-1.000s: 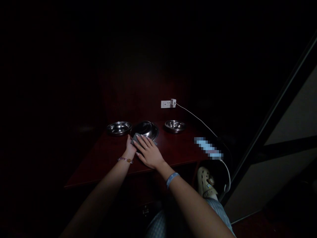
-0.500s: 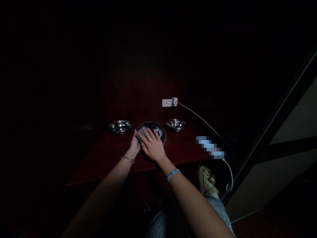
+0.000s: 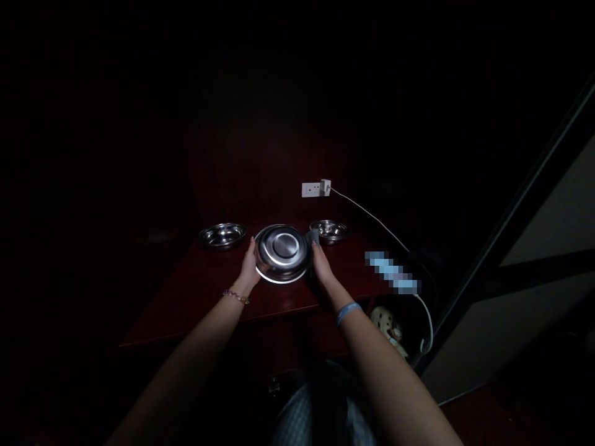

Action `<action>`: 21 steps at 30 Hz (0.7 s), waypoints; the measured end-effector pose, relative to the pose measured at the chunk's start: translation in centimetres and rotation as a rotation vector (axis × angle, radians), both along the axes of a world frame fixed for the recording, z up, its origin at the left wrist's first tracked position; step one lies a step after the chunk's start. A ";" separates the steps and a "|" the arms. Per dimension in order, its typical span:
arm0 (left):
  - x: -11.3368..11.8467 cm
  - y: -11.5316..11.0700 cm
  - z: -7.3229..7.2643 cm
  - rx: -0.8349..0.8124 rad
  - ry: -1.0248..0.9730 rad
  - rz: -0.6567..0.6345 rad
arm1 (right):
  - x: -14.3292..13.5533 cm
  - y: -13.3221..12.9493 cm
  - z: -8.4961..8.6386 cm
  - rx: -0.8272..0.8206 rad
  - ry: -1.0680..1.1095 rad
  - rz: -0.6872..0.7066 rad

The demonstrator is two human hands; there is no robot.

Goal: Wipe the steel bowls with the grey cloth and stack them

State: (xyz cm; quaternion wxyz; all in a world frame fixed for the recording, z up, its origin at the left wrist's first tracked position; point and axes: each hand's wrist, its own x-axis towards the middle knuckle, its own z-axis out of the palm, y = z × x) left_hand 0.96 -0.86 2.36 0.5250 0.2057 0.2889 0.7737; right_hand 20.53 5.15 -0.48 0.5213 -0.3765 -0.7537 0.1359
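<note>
A shiny metal bowl [image 3: 282, 254] is bottom up between my hands, its wide rim lower and its round base facing me. My left hand [image 3: 250, 266] grips the bowl's left edge. On the other side, my right hand [image 3: 321, 263] is closed on a grey cloth [image 3: 313, 237] at the bowl's right edge; some of its fingers are hidden. A second metal bowl [image 3: 223, 236] stands right side up at the left, and a third metal bowl [image 3: 329, 231] stands right side up just behind my right hand.
The dark red table [image 3: 186, 310] meets a dark panel with a white wall socket [image 3: 310, 189] and plugged-in charger. A white cable [image 3: 372, 217] runs right to a blurred light-blue object [image 3: 393, 272] near the table's right edge. A clog-style shoe [image 3: 385, 322] is below.
The middle bowl has been turned over, from inside up to bottom up. My right hand has moved with the cloth from the bowl's inside to its right edge.
</note>
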 end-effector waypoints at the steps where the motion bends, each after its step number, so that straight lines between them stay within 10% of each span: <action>1: -0.1 0.0 0.0 -0.004 -0.023 -0.012 | -0.2 0.1 0.2 -0.150 0.164 0.074; 5: -0.3 0.0 0.3 -0.020 -0.113 -0.072 | -1.1 -0.7 1.4 -0.665 0.761 0.237; 10: -0.5 0.0 0.5 -0.053 -0.173 -0.133 | -0.1 -1.3 2.5 -0.882 1.110 0.190; 21: -0.4 -0.3 0.8 -0.083 -0.157 -0.107 | 0.7 -2.2 3.8 -0.960 0.887 0.321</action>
